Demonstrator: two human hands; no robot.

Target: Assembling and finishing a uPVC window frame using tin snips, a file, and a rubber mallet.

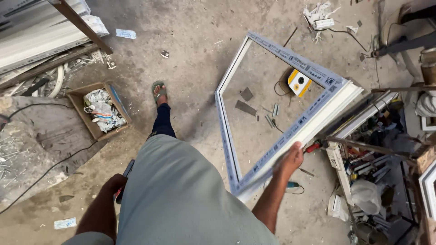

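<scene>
My right hand (pixel 290 161) grips the near side rail of a white rectangular window frame (pixel 277 52), which is covered in grey protective film and hangs tilted above the concrete floor. My left hand (pixel 114 185) hangs by my hip and holds a small dark tool with a red part (pixel 127 170); what kind of tool it is I cannot make out. My grey shirt fills the lower middle of the view. One foot in a sandal (pixel 159 92) is stepping forward.
A cardboard box of scraps (pixel 76 97) lies left on the floor, beside stacked white profiles (pixel 41 41). A yellow-and-white device (pixel 299 82) and offcuts lie under the frame. A cluttered rack of tools (pixel 377 154) stands to the right. A black cable (pixel 45 172) crosses the floor at left.
</scene>
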